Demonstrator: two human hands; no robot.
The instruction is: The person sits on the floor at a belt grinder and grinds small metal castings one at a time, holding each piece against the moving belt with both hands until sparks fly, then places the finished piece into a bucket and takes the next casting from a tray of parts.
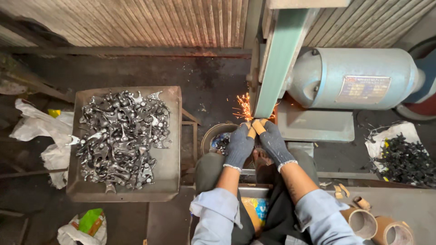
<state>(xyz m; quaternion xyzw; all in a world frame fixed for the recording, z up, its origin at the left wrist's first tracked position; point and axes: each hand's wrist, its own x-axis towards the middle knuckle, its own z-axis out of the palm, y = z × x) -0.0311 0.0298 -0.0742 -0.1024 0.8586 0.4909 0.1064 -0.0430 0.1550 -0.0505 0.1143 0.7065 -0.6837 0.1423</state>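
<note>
My left hand (240,144) and my right hand (274,140) wear dark knit gloves with orange fingertips. Both are pinched together on a small metal part, hidden between the fingertips, pressed against the lower end of a green sanding belt (277,63). Orange sparks (243,109) fly off to the left of the contact point. A grey electric motor (354,79) sits to the right of the belt.
A metal tray (170,172) at left holds a heap of several shiny metal parts (122,138). A round bucket (215,136) stands under my left hand. Dark parts (406,161) lie on a white sack at right. Cardboard tubes (363,222) sit bottom right.
</note>
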